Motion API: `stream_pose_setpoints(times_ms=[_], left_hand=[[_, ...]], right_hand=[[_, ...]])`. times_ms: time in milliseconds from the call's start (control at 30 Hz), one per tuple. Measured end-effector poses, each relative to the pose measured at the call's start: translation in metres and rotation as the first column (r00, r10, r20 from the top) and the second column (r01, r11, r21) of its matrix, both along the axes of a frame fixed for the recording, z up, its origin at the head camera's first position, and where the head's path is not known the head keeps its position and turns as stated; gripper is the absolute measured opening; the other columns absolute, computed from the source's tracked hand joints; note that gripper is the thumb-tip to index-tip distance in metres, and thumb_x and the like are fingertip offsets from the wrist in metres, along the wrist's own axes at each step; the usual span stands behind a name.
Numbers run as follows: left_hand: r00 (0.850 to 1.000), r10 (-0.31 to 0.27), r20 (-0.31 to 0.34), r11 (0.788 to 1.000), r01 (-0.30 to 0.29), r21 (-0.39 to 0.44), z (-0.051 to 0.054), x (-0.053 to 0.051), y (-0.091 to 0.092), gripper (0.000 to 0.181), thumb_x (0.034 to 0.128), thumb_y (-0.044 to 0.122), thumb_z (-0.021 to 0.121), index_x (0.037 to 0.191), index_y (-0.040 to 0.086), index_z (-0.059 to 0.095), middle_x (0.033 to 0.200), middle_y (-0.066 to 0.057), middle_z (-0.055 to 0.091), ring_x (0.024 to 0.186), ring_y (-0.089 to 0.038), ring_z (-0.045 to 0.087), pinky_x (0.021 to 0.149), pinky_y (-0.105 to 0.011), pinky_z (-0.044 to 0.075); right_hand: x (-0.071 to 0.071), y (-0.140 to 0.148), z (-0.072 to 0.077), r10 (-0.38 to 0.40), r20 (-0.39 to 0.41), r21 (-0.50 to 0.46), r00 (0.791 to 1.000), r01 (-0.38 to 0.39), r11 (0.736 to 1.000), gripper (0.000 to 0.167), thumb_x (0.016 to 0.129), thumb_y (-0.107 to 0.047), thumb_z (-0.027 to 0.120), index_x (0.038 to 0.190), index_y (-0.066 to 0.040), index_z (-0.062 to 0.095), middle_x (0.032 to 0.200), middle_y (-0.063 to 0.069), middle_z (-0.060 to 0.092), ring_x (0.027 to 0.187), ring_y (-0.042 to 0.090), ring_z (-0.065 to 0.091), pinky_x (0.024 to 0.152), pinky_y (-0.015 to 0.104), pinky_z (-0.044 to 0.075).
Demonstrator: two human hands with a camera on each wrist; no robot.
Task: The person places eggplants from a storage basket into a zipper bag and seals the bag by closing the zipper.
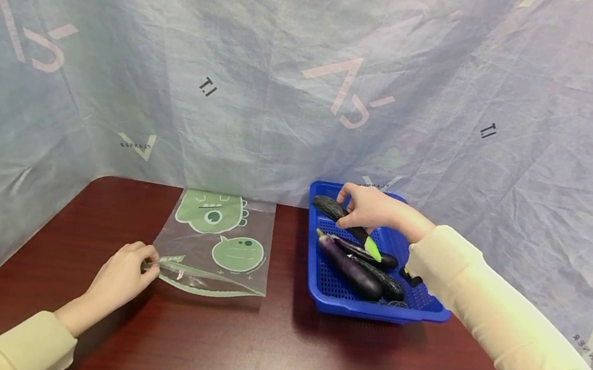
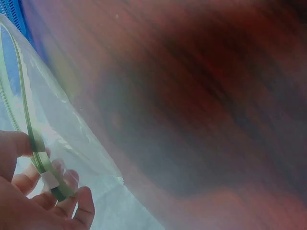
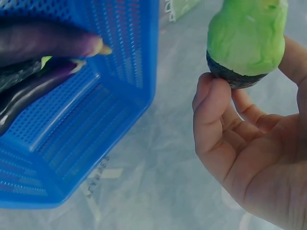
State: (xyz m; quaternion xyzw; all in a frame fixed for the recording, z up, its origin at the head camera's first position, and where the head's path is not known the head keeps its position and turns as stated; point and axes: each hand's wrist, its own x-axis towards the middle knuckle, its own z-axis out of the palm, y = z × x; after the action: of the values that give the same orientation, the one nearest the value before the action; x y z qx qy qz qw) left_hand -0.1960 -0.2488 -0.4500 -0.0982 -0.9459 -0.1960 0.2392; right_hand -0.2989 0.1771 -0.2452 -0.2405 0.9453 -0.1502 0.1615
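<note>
My left hand [image 1: 126,272] pinches the near left corner of a clear zip bag [image 1: 246,216] printed with green cartoon figures. Its mouth gapes slightly toward me. In the left wrist view, thumb and fingers [image 2: 84,211] grip the bag's green zip strip [image 2: 36,139]. Over the blue basket [image 1: 317,298], my right hand [image 1: 369,211] holds a dark, bumpy cucumber [image 1: 329,207] with a bright green end, also close up in the right wrist view [image 3: 247,40]. Below it in the basket lie a purple eggplant [image 1: 350,269], a thinner eggplant [image 1: 389,261] and another dark bumpy cucumber [image 1: 387,280].
The bag and basket stand side by side on a reddish-brown table [image 1: 273,352]. A pale printed sheet [image 1: 266,79] hangs behind the table and along both sides. The basket's raised rim surrounds the vegetables.
</note>
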Motion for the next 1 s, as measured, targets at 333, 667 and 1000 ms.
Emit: stream_pose_setpoints(times_ms=[333,667,1000], left_hand=[[0.997,0.042,-0.064,0.977,-0.027,0.213,-0.002,-0.001,0.002,0.007,0.0723,0.004,0.065,0.077,0.009,0.063,0.078,-0.006,0.059,0.079,-0.028,0.052,0.07,-0.043,0.037],[0.993,0.095,-0.064,0.952,-0.072,0.297,0.0,0.0,0.006,0.012,0.0715,0.004,0.067,0.076,0.014,0.06,0.077,-0.004,0.059,0.077,-0.025,0.051,0.066,-0.04,0.037],[0.991,0.136,0.008,0.935,-0.131,0.331,-0.001,0.001,0.008,0.012,0.0734,0.007,0.069,0.076,0.016,0.062,0.079,-0.001,0.06,0.075,-0.021,0.053,0.066,-0.034,0.038]], right_hand=[[0.009,-0.016,-0.004,0.03,-0.016,-0.054,0.999,-0.031,0.998,0.05,0.081,-0.023,0.071,0.121,-0.008,0.045,0.092,0.01,0.057,0.058,0.017,0.058,0.053,0.031,0.052],[0.02,-0.037,-0.015,0.058,-0.037,-0.132,0.998,-0.062,0.989,0.049,0.081,-0.025,0.071,0.12,-0.01,0.047,0.095,0.01,0.056,0.054,0.019,0.057,0.051,0.031,0.05],[0.029,-0.058,-0.041,0.1,-0.167,-0.18,0.981,-0.13,0.975,0.044,0.076,-0.024,0.074,0.111,-0.011,0.051,0.09,0.004,0.063,0.074,0.014,0.056,0.068,0.028,0.045]])
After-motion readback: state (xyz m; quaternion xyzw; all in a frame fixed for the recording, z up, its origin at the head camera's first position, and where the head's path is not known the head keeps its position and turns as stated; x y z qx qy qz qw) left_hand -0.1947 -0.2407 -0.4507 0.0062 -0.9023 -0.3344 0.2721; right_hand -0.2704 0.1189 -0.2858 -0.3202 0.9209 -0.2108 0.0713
